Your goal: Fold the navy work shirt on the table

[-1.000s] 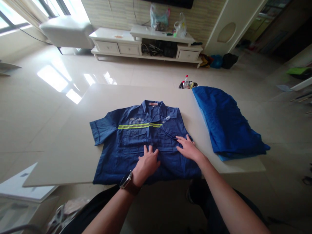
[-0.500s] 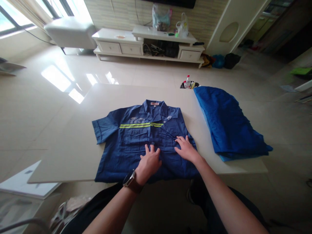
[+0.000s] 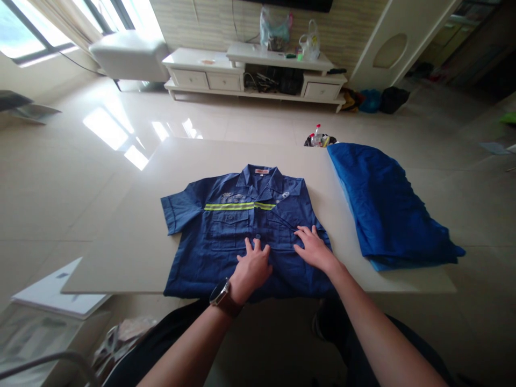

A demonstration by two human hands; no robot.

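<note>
From the head camera, a pale beige table (image 3: 133,236) is stretching away under both hands, sitting on a glossy tiled floor (image 3: 72,161) that is catching bright window reflections far beyond the left hand. Against the far wall, well past the fingertips, a white TV cabinet (image 3: 258,75) is carrying plastic bags (image 3: 278,29), and a white ottoman (image 3: 129,54) is standing to its left.

A dark blue short-sleeved work shirt (image 3: 209,252) with a yellow reflective stripe (image 3: 237,206) is lying flat, front up, collar pointing away, directly under the hands. The left hand (image 3: 252,266), a wristwatch (image 3: 221,294) on its wrist, is pressing flat and unclenched on the button placket at the shirt's middle. The right hand (image 3: 316,250) is lying just beside it, fingers spread, palm down on the shirt's right side near the chest pocket; neither is gripping anything.

Off to the right of the right hand, apart from the shirt, a brighter blue folded garment (image 3: 387,204) is resting on the table. Beyond it, at the far table edge, a small cluster with a bottle (image 3: 318,137) is showing. Below and left of the left forearm, white sheets (image 3: 56,293) are lying on a lower surface
</note>
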